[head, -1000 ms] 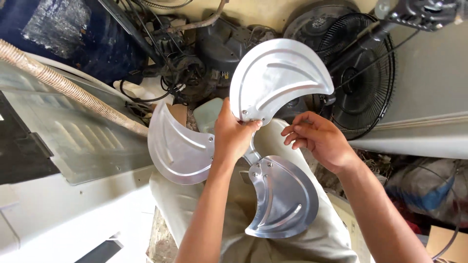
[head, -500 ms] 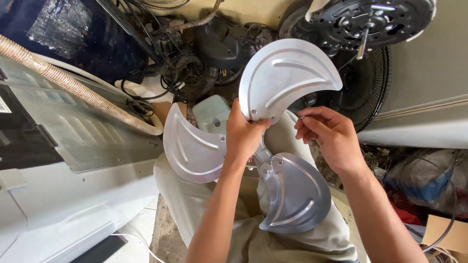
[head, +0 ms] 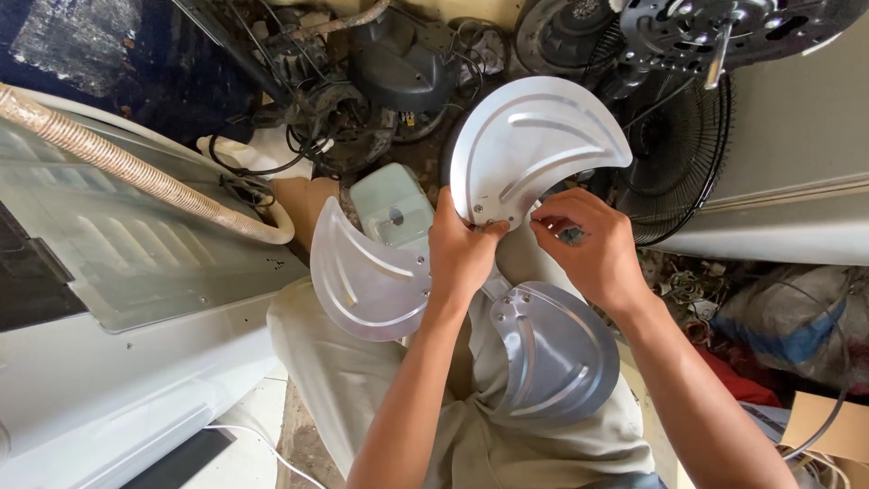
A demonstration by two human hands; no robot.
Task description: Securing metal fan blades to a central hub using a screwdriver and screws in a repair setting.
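Metal fan blades meet at a hub gripped by the left hand; right hand pinches a small part beside the top blade.

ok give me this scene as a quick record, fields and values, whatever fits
held item: three-blade metal fan blade
left hand: grips the hub, fingers at the top blade's base
right hand: fingers pinch at the top blade's base
beneath: the person's lap
left side: white panel, ribbed hose
upper right: black fan grille

fan blade assembly over lap; fan guard right behind; hose left.
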